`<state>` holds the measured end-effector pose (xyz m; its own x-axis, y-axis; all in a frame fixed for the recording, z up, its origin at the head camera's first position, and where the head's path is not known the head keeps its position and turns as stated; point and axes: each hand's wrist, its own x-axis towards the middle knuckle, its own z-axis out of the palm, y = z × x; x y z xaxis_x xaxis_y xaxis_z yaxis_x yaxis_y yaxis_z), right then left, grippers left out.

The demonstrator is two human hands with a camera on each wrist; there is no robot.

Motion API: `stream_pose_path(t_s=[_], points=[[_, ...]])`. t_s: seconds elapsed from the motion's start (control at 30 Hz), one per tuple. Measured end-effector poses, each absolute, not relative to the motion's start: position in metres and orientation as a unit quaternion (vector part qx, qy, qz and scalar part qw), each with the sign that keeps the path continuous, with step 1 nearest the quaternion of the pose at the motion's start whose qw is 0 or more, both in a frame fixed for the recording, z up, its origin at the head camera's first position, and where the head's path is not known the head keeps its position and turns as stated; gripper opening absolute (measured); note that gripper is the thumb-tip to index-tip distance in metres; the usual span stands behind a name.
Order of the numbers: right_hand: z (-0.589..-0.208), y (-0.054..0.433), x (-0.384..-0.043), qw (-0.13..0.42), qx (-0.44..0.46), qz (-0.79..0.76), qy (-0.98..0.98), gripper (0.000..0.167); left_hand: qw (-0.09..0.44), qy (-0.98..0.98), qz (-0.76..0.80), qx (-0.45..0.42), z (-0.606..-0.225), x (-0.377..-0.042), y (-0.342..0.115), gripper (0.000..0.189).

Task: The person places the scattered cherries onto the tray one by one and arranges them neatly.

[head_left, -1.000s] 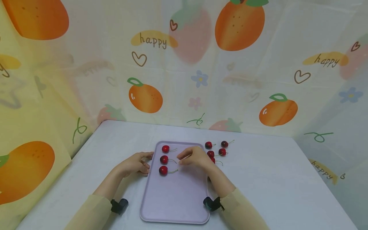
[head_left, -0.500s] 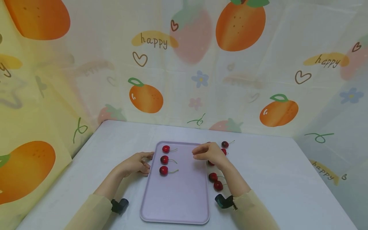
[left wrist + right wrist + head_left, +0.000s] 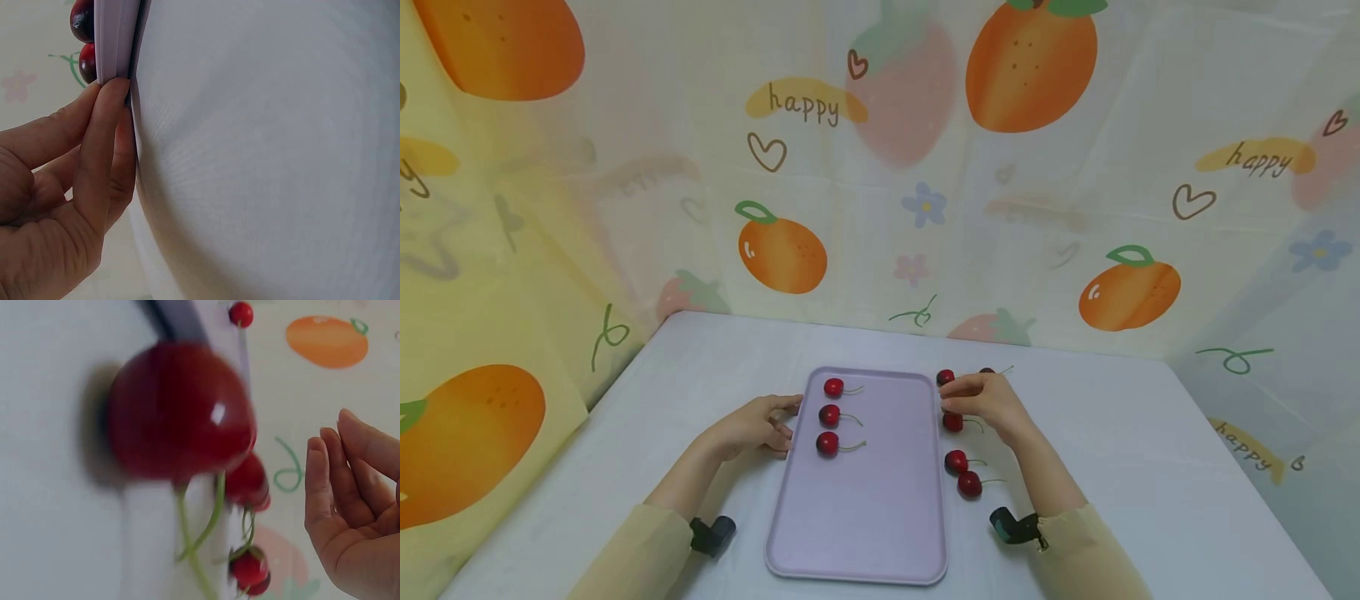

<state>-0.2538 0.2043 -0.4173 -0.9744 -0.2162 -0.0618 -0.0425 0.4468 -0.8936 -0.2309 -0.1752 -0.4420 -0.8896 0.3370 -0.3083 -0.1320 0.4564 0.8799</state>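
Three red cherries with green stems, among them a cherry (image 3: 827, 444), lie in a column on the left side of a pale purple tray (image 3: 865, 517). Fingertips of my left hand (image 3: 748, 429) touch the tray's left edge; the left wrist view shows the finger and thumb tips against its side wall. My right hand (image 3: 996, 404) is above the cherries right of the tray, fingers extended and slightly bent, holding nothing. It partly covers the cherries there. One cherry (image 3: 181, 412) looms large in the right wrist view, apart from the fingers.
Near the tray's right edge, two cherries lie close together, a nearer cherry (image 3: 969, 485) and another cherry (image 3: 956, 462). Several more are scattered toward the back, including a cherry (image 3: 945, 377). A fruit-printed cloth (image 3: 865, 250) hangs behind the white table (image 3: 1112, 467).
My right hand has moved right, from over the tray beside the cherry stems to above the loose cherries. The left hand and the three cherries on the tray stay in place.
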Motion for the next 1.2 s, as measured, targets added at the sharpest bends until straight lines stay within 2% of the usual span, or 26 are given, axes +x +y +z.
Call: stream_pose_path(t_s=[0.4, 0.6, 1.2], points=[[-0.419, 0.244, -0.254, 0.047, -0.026, -0.530, 0.846, 0.039, 0.229, 0.823, 0.516, 0.058, -0.441, -0.231, -0.175, 0.079], [-0.423, 0.259, -0.256, 0.040, -0.007, -0.532, 0.846, 0.039, 0.228, 0.826, 0.513, 0.054, -0.442, -0.231, -0.175, 0.078], [-0.437, 0.275, -0.264, 0.030, 0.056, -0.542, 0.838, 0.040, 0.226, 0.826, 0.514, 0.056, -0.444, -0.232, -0.175, 0.078]])
